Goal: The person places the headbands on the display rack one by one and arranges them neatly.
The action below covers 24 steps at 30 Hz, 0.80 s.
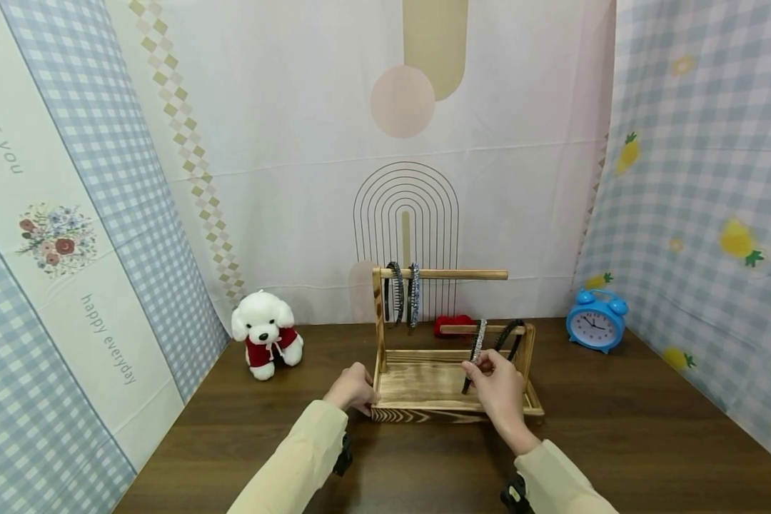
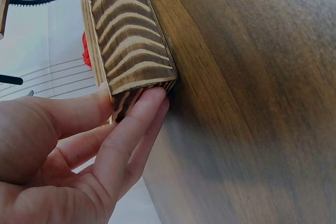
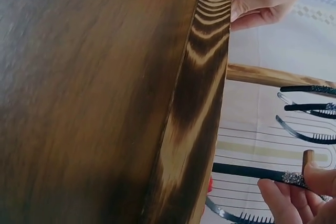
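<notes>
My left hand grips the front left corner of a wooden headband stand, thumb at the rim and fingers against the end, as the left wrist view shows. With thumb and fingers my right hand pinches a dark headband with silver glitter at the stand's short lower bar. One dark end of this glittery headband points away from the fingers in the right wrist view. A black headband hangs just right of it. On the long upper bar hang a black headband and a blue-silver glitter one.
A white plush dog in a red top sits at the left of the brown table. To the right stands a blue alarm clock. Something red lies behind the stand. Patterned cloths hang around the table.
</notes>
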Tool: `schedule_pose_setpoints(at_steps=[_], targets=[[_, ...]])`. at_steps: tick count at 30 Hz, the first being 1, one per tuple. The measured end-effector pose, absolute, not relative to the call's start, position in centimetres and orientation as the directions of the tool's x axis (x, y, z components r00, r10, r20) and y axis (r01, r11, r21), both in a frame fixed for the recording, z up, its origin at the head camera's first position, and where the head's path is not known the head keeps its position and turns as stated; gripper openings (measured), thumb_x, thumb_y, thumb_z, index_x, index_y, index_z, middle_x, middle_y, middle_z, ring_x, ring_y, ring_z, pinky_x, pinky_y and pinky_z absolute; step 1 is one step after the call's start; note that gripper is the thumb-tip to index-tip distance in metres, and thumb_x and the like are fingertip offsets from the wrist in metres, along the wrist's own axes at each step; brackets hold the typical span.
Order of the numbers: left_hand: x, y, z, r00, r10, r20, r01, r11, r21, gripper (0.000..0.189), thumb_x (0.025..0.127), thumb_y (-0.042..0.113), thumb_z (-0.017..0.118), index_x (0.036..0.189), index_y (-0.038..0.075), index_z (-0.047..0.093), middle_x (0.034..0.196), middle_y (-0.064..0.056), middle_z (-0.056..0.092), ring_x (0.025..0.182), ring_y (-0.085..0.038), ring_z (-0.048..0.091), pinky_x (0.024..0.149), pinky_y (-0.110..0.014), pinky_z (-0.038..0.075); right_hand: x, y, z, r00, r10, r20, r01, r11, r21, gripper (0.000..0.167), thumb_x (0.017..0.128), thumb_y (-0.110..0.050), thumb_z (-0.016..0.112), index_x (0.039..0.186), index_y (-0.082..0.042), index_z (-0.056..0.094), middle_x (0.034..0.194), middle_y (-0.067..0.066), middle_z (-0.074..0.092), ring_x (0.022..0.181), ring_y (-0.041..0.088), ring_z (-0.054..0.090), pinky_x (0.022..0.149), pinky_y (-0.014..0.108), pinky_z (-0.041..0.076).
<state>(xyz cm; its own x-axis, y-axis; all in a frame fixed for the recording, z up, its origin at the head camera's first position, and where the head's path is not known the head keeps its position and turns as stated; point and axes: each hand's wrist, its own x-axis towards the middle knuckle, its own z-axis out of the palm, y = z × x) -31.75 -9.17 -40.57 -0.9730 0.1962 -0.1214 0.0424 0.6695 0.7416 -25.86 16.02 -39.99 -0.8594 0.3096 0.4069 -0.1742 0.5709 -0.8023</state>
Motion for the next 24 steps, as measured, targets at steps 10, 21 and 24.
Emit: schedule_pose_setpoints(at_steps=[10,21,24], targets=[[-31.8,-9.3,-40.7,-0.974,0.198,-0.114,0.048,0.665,0.745,0.02,0.083,-0.004,0.071,0.097,-0.018,0.066,0.081,-0.026,0.067,0.058,-0.032,0.071,0.055,-0.034,0.062,-25.4,16.4,-40.4,-0.878,0.31,0.364,-0.125,0.585,-0.802,0.028,0.086,-0.025,0.077,0.1,-0.001,0.071,0.092,0.015,0.074,0.081,0.023,0.071,0.065,0.032,0.058],[-30.2,-9.2,-40.3,-0.987,0.121,0.103,0.159,0.775,0.611,0.034,0.088,0.018,0.074,0.11,-0.007,0.069,0.101,-0.022,0.07,0.077,-0.032,0.071,0.076,-0.047,0.06,-20.9,19.5,-40.0,-0.893,0.203,0.401,-0.163,0.686,-0.709,0.028,0.088,-0.034,0.074,0.101,-0.01,0.071,0.096,0.004,0.075,0.089,0.02,0.072,0.078,0.033,0.06],[-29.8,-10.5,-39.3,-0.935,0.142,0.326,0.317,0.749,0.582,0.024,0.089,0.011,0.068,0.11,-0.001,0.07,0.103,-0.014,0.07,0.088,-0.029,0.067,0.078,-0.045,0.058,-20.0,22.4,-39.5,-0.864,0.161,0.478,-0.226,0.724,-0.652,0.033,0.091,-0.037,0.07,0.11,-0.01,0.068,0.106,0.007,0.072,0.098,0.025,0.068,0.084,0.04,0.057]])
